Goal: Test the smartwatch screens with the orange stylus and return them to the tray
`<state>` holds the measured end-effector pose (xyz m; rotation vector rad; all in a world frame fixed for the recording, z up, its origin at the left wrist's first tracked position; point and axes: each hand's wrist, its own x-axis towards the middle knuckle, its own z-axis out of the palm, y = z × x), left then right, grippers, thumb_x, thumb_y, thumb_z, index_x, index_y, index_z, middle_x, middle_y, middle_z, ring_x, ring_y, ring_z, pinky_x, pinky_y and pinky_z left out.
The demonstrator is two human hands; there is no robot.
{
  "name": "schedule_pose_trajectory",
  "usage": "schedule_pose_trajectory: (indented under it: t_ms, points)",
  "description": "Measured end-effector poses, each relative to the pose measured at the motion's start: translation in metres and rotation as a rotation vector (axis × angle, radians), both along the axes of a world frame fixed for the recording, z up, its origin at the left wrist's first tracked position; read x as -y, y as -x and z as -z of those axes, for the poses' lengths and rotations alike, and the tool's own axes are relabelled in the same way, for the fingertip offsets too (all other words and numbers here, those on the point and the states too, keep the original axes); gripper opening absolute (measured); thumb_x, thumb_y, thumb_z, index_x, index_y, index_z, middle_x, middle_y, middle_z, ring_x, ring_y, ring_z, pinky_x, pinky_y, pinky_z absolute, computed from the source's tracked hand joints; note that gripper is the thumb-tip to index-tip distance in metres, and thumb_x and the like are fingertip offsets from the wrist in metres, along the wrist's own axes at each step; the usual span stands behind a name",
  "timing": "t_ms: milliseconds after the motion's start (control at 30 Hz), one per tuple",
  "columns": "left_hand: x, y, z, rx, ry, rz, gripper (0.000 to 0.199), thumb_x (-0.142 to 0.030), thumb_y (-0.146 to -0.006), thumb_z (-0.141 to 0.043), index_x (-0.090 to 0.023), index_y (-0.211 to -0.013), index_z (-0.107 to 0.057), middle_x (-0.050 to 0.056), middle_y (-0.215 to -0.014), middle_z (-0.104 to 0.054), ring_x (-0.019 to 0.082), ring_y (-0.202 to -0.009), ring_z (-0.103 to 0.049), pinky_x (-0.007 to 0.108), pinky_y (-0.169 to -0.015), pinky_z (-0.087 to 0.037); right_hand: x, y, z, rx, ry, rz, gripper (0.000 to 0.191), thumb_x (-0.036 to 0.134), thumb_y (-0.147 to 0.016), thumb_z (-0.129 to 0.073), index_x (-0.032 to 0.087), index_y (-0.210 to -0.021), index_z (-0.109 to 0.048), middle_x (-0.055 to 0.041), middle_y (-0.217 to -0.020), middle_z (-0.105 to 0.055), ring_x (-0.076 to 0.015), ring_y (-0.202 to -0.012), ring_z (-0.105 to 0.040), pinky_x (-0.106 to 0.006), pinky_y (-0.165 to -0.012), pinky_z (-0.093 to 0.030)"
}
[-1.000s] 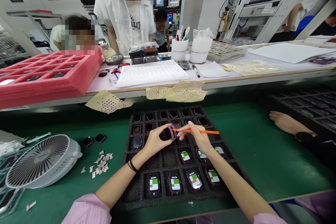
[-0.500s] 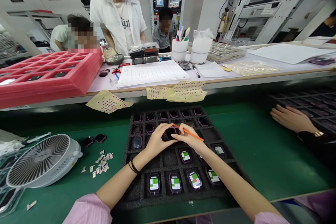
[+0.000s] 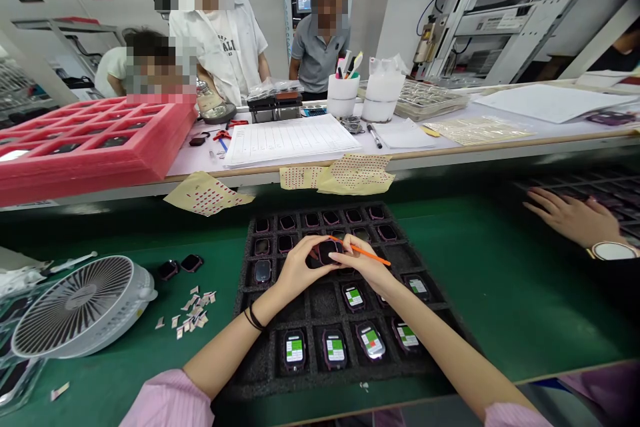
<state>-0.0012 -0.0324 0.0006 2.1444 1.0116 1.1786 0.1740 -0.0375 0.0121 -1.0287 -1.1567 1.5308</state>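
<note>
Above the black foam tray (image 3: pixel 325 299), my left hand (image 3: pixel 300 267) is closed around a dark-screened smartwatch (image 3: pixel 329 251) without a strap. My right hand (image 3: pixel 367 263) grips a thin orange stick-like tool (image 3: pixel 373 255), whose far end reaches the top edge of the watch. The thumb of that hand also touches the watch. Rows of similar watches sit in the tray's compartments, such as a lit watch (image 3: pixel 353 297) with a green and white screen and a dark watch (image 3: pixel 263 271) at the left.
A grey fan (image 3: pixel 80 307) stands left, near two loose watches (image 3: pixel 191 263) and scattered small pieces (image 3: pixel 193 313). The raised shelf (image 3: pixel 400 159) carries a pink foam tray (image 3: pixel 150 153) and paper sheets (image 3: pixel 295 140). Another person's hand (image 3: pixel 575 217) is at right; people stand behind the shelf.
My hands and the watch have barely moved. The other person's hand at right has shifted rightward. Behind the shelf, one person in grey has come up taller and closer.
</note>
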Motion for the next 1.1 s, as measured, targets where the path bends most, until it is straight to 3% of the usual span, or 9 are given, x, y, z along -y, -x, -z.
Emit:
schedule_pose_trajectory:
  t_ms: [133, 367, 533, 867, 933, 1000, 1100]
  points:
    - [0.001, 0.001, 0.0, 0.014, 0.046, -0.029, 0.048, -0.036, -0.075, -0.07, -0.021, -0.118, -0.056, 0.008, -0.108, -0.065, 0.018, -0.088, -0.064, 0.033, -0.076, -0.055, -0.003, -0.004, 0.003, -0.065, -0.017, 0.01, 0.049, 0.045, -0.064, -0.077, 0.019, -0.06, -0.034, 0.0058, -0.064, -0.036, -0.0095, -0.062, -0.046, -0.029, -0.065, -0.056]
    - [-0.005, 0.004, 0.003, 0.136, 0.145, -0.129, 0.053, -0.039, -0.071, -0.073, -0.019, -0.118, -0.056, 0.006, -0.097, -0.067, 0.014, -0.071, -0.061, 0.027, -0.066, -0.055, -0.006, -0.01, 0.004, -0.12, -0.045, 0.032, 0.048, 0.04, -0.064, -0.079, 0.019, -0.062, -0.035, 0.0054, -0.066, -0.036, -0.0093, -0.063, -0.046, -0.038, -0.07, -0.06]
    - [-0.008, 0.005, 0.004, 0.167, 0.185, -0.123, 0.056, -0.04, -0.071, -0.073, -0.019, -0.119, -0.055, 0.005, -0.095, -0.066, 0.013, -0.069, -0.06, 0.025, -0.062, -0.053, -0.007, -0.011, 0.004, -0.116, -0.034, 0.04, 0.051, 0.043, -0.061, -0.08, 0.019, -0.062, -0.036, 0.005, -0.066, -0.04, -0.0116, -0.067, -0.052, -0.042, -0.071, -0.061]
    - [-0.013, 0.006, 0.011, 0.147, 0.212, -0.112, 0.052, -0.03, -0.073, -0.071, -0.02, -0.12, -0.052, 0.004, -0.093, -0.064, 0.013, -0.073, -0.06, 0.024, -0.065, -0.052, -0.009, -0.012, -0.001, -0.048, -0.058, 0.022, 0.051, 0.049, -0.064, -0.076, 0.021, -0.063, -0.033, 0.0035, -0.067, -0.048, -0.0162, -0.063, -0.06, -0.038, -0.064, -0.057]
    - [-0.014, 0.006, 0.011, 0.137, 0.213, -0.102, 0.051, -0.027, -0.075, -0.068, -0.019, -0.121, -0.051, 0.006, -0.099, -0.063, 0.013, -0.073, -0.059, 0.025, -0.065, -0.052, -0.012, -0.021, -0.006, 0.023, -0.117, 0.091, 0.05, 0.053, -0.067, -0.071, 0.022, -0.064, -0.032, 0.0031, -0.067, -0.048, -0.0157, -0.058, -0.059, -0.036, -0.06, -0.054]
    - [-0.012, 0.01, 0.007, 0.128, 0.19, -0.098, 0.048, -0.025, -0.076, -0.064, -0.019, -0.122, -0.049, 0.009, -0.108, -0.061, 0.013, -0.075, -0.06, 0.026, -0.066, -0.053, -0.016, -0.04, -0.008, 0.178, -0.235, 0.251, 0.05, 0.056, -0.07, -0.067, 0.022, -0.063, -0.031, 0.0039, -0.063, -0.044, -0.0141, -0.055, -0.054, -0.031, -0.056, -0.049]
    - [0.006, 0.029, -0.007, 0.043, 0.13, -0.108, 0.043, -0.024, -0.078, -0.061, -0.019, -0.12, -0.051, 0.01, -0.116, -0.059, 0.017, -0.088, -0.062, 0.028, -0.071, -0.054, -0.018, -0.079, -0.001, 0.601, -0.395, 0.472, 0.047, 0.058, -0.075, -0.059, 0.022, -0.061, -0.032, 0.0051, -0.056, -0.036, -0.0116, -0.05, -0.041, -0.026, -0.053, -0.038]
